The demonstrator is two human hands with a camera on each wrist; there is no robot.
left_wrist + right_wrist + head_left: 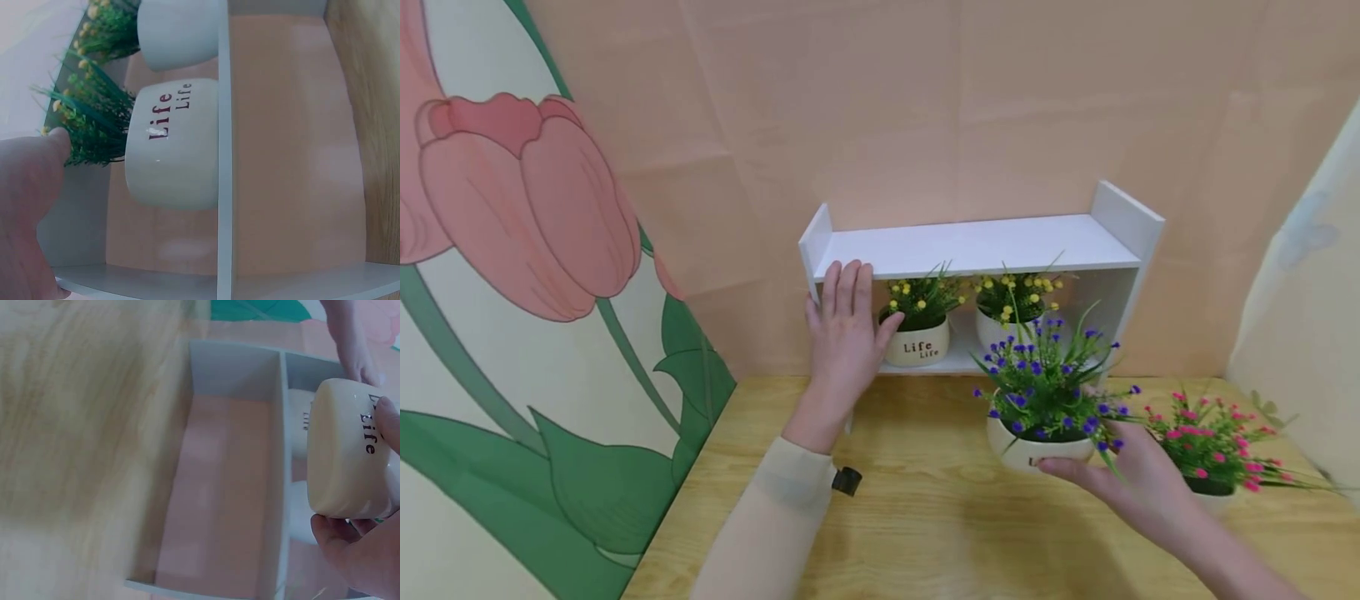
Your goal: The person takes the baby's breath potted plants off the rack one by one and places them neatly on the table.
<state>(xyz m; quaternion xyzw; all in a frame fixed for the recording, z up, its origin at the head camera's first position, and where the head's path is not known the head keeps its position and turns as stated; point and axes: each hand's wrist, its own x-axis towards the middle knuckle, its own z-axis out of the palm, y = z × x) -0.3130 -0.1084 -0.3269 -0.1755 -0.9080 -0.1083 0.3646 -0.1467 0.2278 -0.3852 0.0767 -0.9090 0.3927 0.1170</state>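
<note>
A white shelf (pixel 977 246) stands against the wall at the back of the table. My left hand (pixel 844 337) rests with fairly straight fingers on the front edge of its top board, at the left end. In the head view my right hand (pixel 1138 479) grips a white pot of blue artificial flowers (pixel 1048 392), thumb on the front, in the air before the shelf. The right wrist view shows this pot (pixel 347 450) with "Life" lettering. Under the top board stand two pots of yellow flowers, a left one (pixel 917 346) and a right one (pixel 992 329).
A pot of pink flowers (pixel 1213 442) stands on the wooden table (pixel 910 517) at the right, partly behind my right hand. Beneath the shelf's middle board (pixel 225 250) is an open space. A tulip-patterned wall covering (pixel 520 208) borders the table at left.
</note>
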